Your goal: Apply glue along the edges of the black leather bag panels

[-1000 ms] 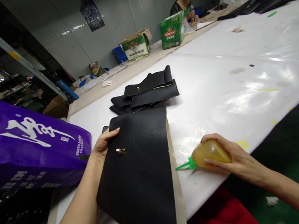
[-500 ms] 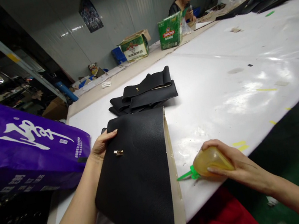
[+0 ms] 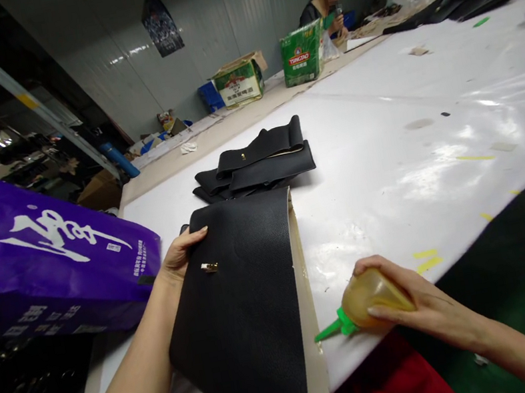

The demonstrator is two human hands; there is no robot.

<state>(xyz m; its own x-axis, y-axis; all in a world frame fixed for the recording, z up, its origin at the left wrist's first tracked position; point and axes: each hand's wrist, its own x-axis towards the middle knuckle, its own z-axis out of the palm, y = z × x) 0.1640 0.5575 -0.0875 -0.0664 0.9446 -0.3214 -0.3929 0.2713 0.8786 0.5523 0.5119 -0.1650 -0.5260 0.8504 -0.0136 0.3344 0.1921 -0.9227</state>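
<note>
Right hand (image 3: pixel 421 304) closed round amber bottle (image 3: pixel 372 296), green nozzle (image 3: pixel 331 329) at pale edge (image 3: pixel 309 324) left of it: squeeze evenly; left hand (image 3: pixel 178 254) grips black panel (image 3: pixel 244 321), best kept steady

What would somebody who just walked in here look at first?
Probably the big purple bag with white writing, at the left side of the white table. Next might be the yellowish bottle in the right hand, its green nozzle pointing at the pale edge of the black leather-like piece in the left hand. The bright green Tsingtao box stands out at the table's far side.
</note>
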